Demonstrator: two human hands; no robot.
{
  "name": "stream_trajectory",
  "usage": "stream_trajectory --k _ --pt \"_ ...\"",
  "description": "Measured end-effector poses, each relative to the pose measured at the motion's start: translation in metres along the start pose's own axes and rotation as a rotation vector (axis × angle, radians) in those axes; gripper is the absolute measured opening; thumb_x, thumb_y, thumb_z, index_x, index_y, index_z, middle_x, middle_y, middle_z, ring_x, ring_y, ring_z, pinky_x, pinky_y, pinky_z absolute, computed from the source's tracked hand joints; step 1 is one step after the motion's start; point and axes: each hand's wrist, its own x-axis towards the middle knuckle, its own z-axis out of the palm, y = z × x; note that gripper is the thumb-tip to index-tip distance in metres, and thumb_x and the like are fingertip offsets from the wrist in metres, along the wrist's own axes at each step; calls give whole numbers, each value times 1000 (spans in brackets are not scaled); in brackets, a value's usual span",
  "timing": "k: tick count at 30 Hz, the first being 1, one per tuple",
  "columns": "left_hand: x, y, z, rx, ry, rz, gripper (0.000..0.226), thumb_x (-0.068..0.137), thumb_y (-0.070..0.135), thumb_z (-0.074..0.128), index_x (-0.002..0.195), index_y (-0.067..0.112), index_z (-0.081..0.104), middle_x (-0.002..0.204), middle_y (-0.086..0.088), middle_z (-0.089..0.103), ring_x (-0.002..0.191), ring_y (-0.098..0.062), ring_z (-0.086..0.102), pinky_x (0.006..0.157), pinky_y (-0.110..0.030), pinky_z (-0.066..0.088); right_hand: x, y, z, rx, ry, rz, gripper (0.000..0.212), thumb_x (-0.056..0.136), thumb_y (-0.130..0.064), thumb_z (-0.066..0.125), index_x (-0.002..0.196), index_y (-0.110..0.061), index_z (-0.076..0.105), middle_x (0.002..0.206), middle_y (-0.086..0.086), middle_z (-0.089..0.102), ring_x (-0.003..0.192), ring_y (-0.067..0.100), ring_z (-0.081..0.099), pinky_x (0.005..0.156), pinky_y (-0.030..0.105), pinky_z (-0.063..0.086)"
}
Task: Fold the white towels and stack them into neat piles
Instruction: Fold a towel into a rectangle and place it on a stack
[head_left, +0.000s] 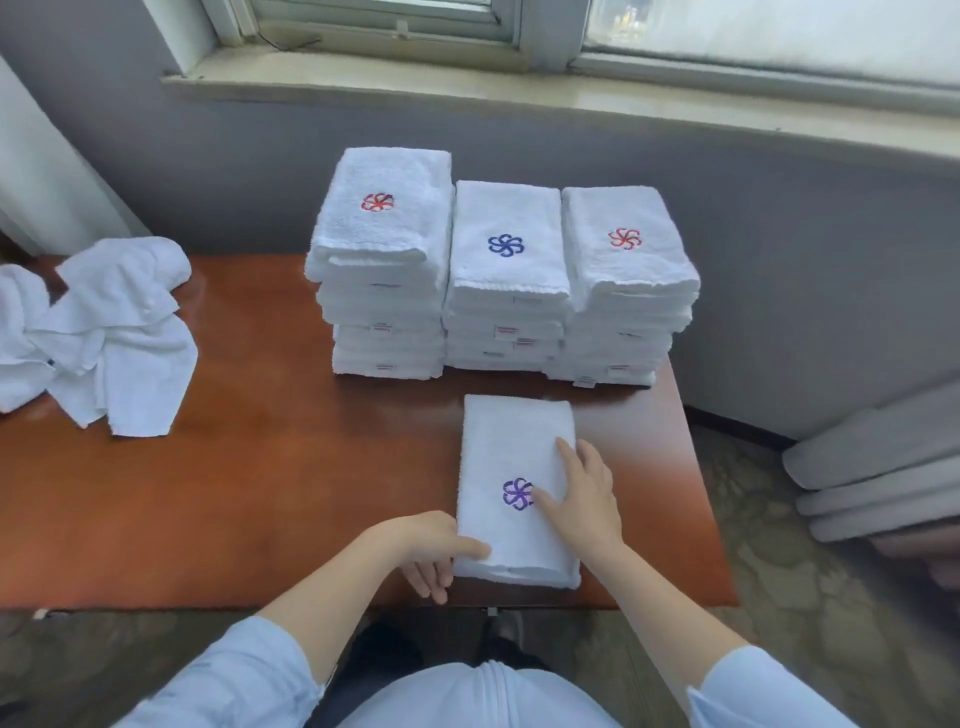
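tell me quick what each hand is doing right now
Left hand: pinches the near corner of the folded towel, thumb on top.
Right hand: open, fingers flat on the same towel.

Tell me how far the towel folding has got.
Done: three piles of folded towels stand at the far edge of the table. In hand: a folded towel lies in front; the left hand pinches its near corner, the right hand rests flat on it. Left: stacking it, then folding the crumpled heap on the left.
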Motion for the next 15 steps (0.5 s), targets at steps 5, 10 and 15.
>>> stream_trajectory --k 5,10,15 --pt "3 8 -7 72 279 83 39 83 51 66 97 17 52 88 -1 71 63 -12 72 56 -25 57 -16 11 6 173 22 130 72 91 -41 62 152 -32 25 138 -2 45 123 19 48 90 37 49" --pt "-1 12 -8 -92 207 89 32 88 44 67 92 17 51 89 -4 73 68 -15 74 50 -22 53 -32 7 15 260 23 195 59 95 -51 51 145 -37 24 119 -18 56 95 14 64 79 39 59" --pt "-2 13 -9 -170 181 193 25 85 32 72 104 20 61 87 3 75 71 -12 73 58 -22 56 -40 6 18 396 30 173 58 97 -41 53 146 -36 23 129 -12 56 93 9 58 77 30 55"
